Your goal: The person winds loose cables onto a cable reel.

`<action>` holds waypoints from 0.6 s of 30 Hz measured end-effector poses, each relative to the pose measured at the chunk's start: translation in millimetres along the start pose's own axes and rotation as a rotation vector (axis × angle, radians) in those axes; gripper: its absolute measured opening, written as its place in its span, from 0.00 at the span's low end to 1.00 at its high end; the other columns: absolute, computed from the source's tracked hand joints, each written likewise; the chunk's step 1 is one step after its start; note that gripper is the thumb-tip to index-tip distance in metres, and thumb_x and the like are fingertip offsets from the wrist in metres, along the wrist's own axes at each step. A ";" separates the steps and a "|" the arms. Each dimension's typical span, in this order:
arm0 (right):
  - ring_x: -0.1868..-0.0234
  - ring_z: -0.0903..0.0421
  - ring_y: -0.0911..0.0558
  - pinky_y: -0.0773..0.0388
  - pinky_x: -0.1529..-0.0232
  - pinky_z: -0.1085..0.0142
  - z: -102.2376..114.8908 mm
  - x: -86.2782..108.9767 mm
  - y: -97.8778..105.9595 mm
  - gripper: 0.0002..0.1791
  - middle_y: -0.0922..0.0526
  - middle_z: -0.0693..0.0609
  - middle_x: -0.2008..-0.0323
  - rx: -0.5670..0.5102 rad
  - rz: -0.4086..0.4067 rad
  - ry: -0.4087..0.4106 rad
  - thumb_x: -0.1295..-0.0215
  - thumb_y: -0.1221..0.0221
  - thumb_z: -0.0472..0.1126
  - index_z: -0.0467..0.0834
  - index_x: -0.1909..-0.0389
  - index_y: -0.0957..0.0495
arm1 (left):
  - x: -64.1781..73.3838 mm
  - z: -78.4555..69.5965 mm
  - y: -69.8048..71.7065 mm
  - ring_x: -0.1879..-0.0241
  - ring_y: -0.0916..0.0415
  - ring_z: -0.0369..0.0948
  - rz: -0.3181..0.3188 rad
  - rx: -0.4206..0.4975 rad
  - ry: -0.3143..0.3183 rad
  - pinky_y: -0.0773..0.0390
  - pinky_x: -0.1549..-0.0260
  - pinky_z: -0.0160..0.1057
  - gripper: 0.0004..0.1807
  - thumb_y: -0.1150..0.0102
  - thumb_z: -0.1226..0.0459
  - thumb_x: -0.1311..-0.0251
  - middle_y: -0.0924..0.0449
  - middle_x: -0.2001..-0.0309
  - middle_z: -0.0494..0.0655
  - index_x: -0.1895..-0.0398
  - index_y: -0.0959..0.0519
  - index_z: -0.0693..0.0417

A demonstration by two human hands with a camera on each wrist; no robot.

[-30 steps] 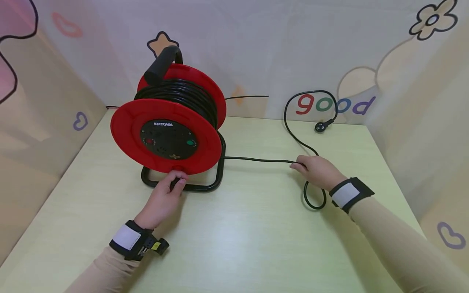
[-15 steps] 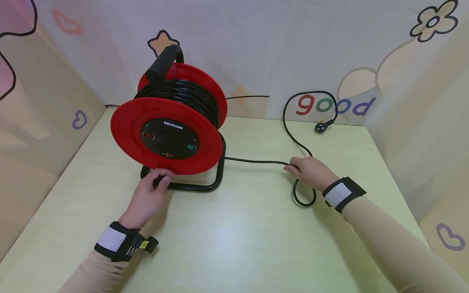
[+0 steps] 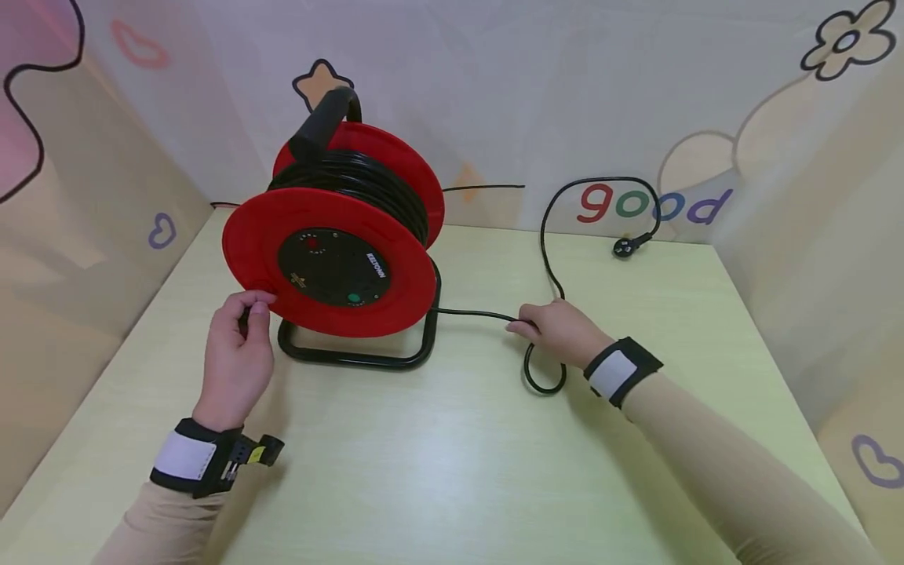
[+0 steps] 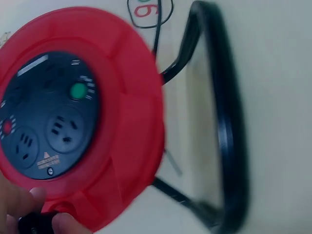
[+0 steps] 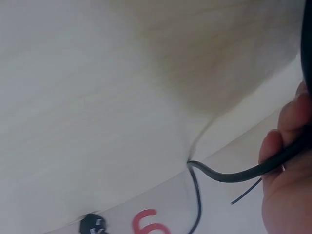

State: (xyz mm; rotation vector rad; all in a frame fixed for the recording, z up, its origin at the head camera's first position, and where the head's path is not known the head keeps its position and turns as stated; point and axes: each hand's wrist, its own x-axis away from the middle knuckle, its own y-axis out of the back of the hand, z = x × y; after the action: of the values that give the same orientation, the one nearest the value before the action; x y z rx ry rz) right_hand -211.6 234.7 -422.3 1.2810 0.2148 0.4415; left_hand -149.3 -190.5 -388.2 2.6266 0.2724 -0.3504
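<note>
A red cable reel [image 3: 410, 286] wound with black cord stands on a black tube frame [image 3: 346, 359] at left centre in the head view. My left hand [image 3: 236, 361] pinches the black crank knob [image 4: 36, 223] at the lower left of its front disc. To the right, my right hand [image 3: 568, 333] grips the black power cord [image 3: 473, 312], which runs nearly straight from the reel to my fingers. Beyond that hand the cord forms a small loop, then curves back to a black plug [image 3: 625, 248]. In the right wrist view, the cord [image 5: 234, 176] passes between my fingers and palm.
The pale tabletop [image 3: 438, 471] carries the reel and cord. A printed cloth backdrop [image 3: 494, 94] rises behind it, with side walls left and right. A padded black carry handle [image 3: 314, 137] tops the reel.
The front disc has turned clockwise as my left hand swung the knob from the bottom to the lower left. My right hand has moved left toward the reel, bringing the cord's small loop along.
</note>
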 end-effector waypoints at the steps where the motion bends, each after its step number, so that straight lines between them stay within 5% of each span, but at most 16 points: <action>1: 0.81 0.58 0.31 0.36 0.79 0.65 4.3 -2.8 -0.4 0.14 0.29 0.55 0.82 0.002 0.000 0.008 0.33 0.46 0.55 0.49 0.69 0.24 | -2.4 -2.8 1.0 0.60 0.40 0.39 -0.030 0.002 -0.024 0.38 0.70 0.36 0.16 0.62 0.64 0.27 0.32 0.56 0.50 0.45 0.30 0.61; 4: 0.81 0.58 0.30 0.35 0.73 0.63 16.2 -11.0 -0.6 0.14 0.28 0.55 0.83 0.022 -0.006 0.036 0.33 0.46 0.54 0.48 0.69 0.24 | -9.1 -14.0 1.0 0.56 0.41 0.36 -0.125 0.010 -0.078 0.39 0.69 0.35 0.14 0.61 0.66 0.28 0.34 0.54 0.48 0.46 0.30 0.63; 8: 0.80 0.58 0.29 0.35 0.63 0.59 29.0 -20.5 -1.8 0.15 0.27 0.55 0.84 0.046 -0.019 0.077 0.33 0.46 0.54 0.47 0.69 0.24 | -14.1 -28.9 -4.1 0.49 0.41 0.34 -0.210 0.050 -0.116 0.32 0.63 0.30 0.14 0.60 0.68 0.29 0.39 0.53 0.33 0.45 0.33 0.64; 18: 0.80 0.59 0.28 0.32 0.59 0.58 40.0 -35.7 -10.3 0.14 0.25 0.56 0.83 0.058 -0.047 0.106 0.33 0.46 0.54 0.48 0.67 0.22 | -14.6 -62.8 -10.2 0.43 0.40 0.39 -0.287 0.151 -0.216 0.27 0.56 0.32 0.12 0.60 0.73 0.31 0.44 0.49 0.31 0.47 0.36 0.66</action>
State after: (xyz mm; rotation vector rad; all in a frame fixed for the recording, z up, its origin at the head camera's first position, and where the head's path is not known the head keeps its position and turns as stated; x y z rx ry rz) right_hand -225.8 182.0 -424.0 1.3083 0.3486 0.4662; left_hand -153.3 -153.5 -334.6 2.6670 0.5708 -0.7722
